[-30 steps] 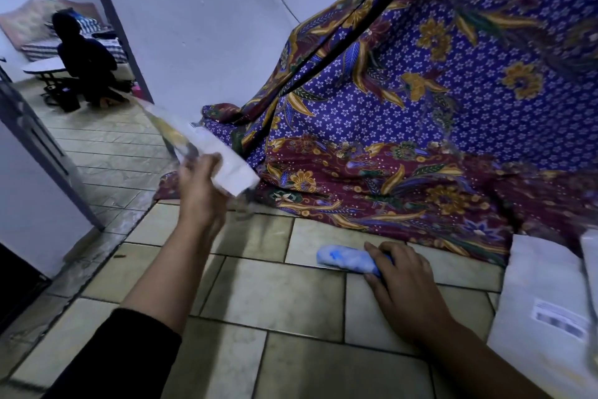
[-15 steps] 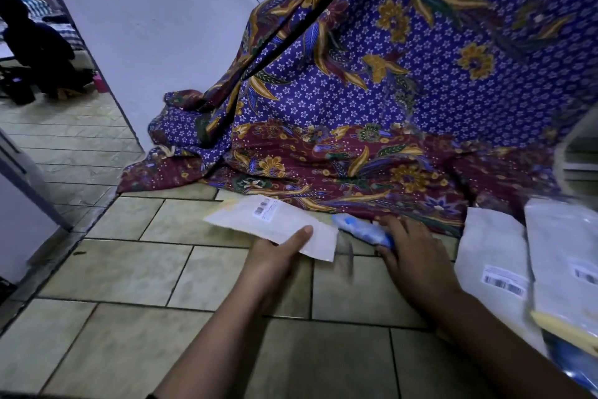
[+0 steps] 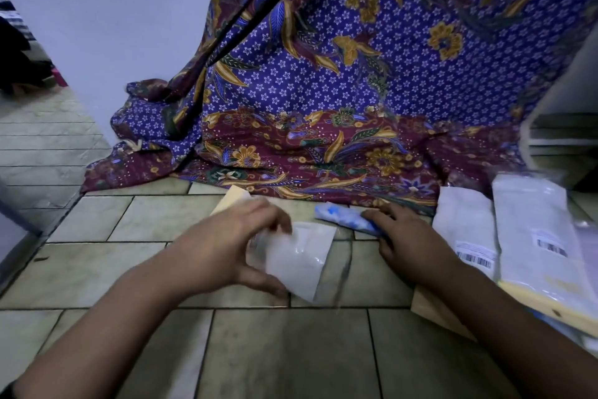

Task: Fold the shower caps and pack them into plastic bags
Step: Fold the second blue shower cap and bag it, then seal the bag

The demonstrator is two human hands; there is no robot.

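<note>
A folded blue-and-white shower cap [image 3: 343,219] lies as a narrow roll on the tiled floor, just in front of the patterned cloth. My right hand [image 3: 407,241] rests on its right end, fingers curled over it. My left hand [image 3: 226,243] grips a translucent white plastic bag [image 3: 301,261] between thumb and fingers, low over the tiles and left of the cap. The bag's open side faces right, a short gap from the cap. The bag's far end shows a tan edge [image 3: 234,196] behind my fingers.
A purple and maroon batik cloth [image 3: 339,91] hangs down onto the floor behind the work spot. Several white packed bags with barcode labels [image 3: 530,246] lie stacked at the right. A white wall [image 3: 113,26] stands at the left, with a doorway beyond.
My left hand has brought the plastic bag down from the air at the left to the floor beside the cap. My right hand has stayed on the shower cap.
</note>
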